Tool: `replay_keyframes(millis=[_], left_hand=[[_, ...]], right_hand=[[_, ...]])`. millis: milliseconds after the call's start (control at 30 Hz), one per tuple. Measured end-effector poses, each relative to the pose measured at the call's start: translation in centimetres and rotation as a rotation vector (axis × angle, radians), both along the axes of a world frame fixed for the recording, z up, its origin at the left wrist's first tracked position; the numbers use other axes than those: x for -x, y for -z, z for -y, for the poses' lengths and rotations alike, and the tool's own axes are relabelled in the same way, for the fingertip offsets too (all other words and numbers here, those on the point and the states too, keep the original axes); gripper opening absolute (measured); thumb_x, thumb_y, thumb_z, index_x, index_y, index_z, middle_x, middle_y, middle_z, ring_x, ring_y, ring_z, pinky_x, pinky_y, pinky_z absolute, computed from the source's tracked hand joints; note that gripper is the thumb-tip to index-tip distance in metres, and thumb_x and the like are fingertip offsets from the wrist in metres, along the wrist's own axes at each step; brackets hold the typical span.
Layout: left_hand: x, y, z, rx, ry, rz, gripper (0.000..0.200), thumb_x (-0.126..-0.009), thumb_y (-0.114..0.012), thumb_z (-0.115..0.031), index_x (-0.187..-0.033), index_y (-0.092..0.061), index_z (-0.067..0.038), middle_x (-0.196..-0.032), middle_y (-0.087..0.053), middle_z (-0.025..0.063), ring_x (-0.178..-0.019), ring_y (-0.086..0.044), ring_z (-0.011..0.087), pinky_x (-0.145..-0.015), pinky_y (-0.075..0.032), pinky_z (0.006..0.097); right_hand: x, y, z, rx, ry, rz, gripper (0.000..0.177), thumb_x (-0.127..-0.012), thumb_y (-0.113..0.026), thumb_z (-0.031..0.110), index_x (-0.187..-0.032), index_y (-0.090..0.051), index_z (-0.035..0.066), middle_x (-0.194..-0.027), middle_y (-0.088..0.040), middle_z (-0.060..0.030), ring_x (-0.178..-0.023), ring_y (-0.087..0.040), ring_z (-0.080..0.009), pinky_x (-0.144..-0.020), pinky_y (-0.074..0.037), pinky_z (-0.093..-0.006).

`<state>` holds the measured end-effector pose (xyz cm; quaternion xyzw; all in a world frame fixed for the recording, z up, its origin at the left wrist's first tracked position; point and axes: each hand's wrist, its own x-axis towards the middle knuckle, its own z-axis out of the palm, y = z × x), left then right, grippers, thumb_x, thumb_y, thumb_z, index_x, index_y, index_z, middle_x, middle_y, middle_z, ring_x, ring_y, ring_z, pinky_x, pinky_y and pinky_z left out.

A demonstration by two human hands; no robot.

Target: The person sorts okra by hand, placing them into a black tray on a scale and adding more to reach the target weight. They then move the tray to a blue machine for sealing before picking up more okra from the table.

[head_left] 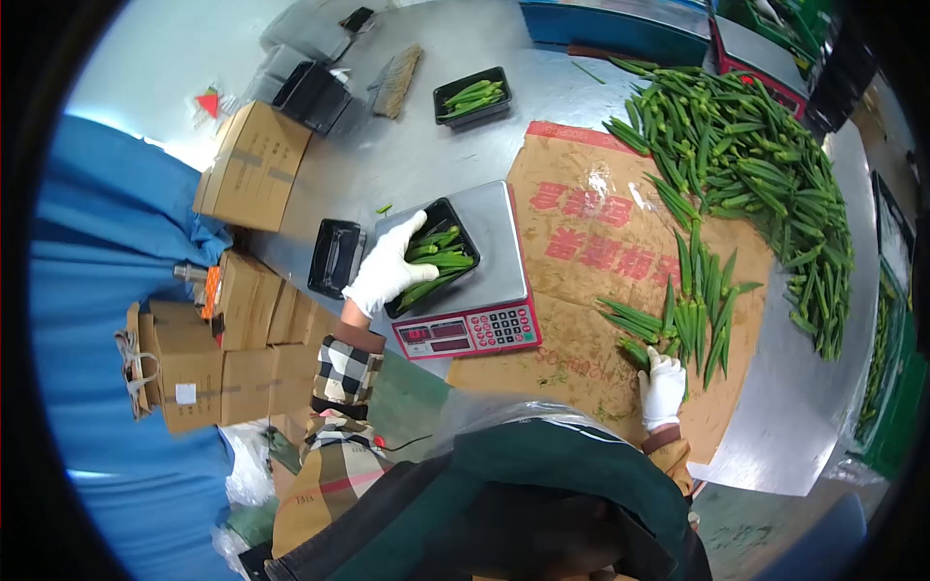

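My left hand (387, 266), in a white glove, reaches over the left side of a black plastic tray (472, 232). Its thumb and fingers are spread over the okra (441, 259) inside, touching it. The tray rests on the steel plate of a red digital scale (499, 286), whose display is lit. White-gloved too, my right hand (664, 387) is closed at the near end of a small okra bunch (693, 324) on a flattened cardboard sheet (572, 203). Okra pods (634, 352) show by its fingertips; the glove partly hides what it grips.
A large okra heap (746, 174) covers the right rear. An empty black tray (336, 258) stands left of the scale. Behind it are a filled tray (472, 96), a brush (397, 82) and stacked containers (312, 95). Cardboard boxes (257, 165) line the left.
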<state>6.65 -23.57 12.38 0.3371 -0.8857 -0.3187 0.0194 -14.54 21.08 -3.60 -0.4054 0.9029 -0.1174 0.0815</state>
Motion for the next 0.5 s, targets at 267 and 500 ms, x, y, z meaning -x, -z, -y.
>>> replay_keyframes(millis=[267, 500], left_hand=[[2.5, -5.0, -5.9, -0.123, -0.217, -0.372, 0.031, -0.092, -0.069, -0.013, -0.121, -0.066, -0.002, -0.108, -0.069, 0.0086, -0.096, -0.066, 0.0167, -0.088, -0.052, 0.0299], [8.1, 4.3, -22.9, -1.166, 0.043, -0.286, 0.044, -0.103, -0.057, -0.031, -0.135, -0.057, -0.001, -0.118, -0.065, 0.0061, -0.108, -0.057, 0.0125, -0.096, -0.047, 0.0328]], right_hand=[[0.0, -2.0, 0.9, 0.719, 0.437, 1.014, 0.031, -0.095, -0.065, 0.001, -0.126, -0.062, -0.002, -0.108, -0.069, -0.0057, -0.091, -0.065, -0.0129, -0.08, -0.057, -0.0297], [-2.9, -7.2, 5.8, 0.828, 0.23, 1.412, 0.033, -0.098, -0.063, 0.003, -0.131, -0.061, -0.001, -0.113, -0.069, -0.0041, -0.099, -0.064, -0.0104, -0.088, -0.051, -0.0246]])
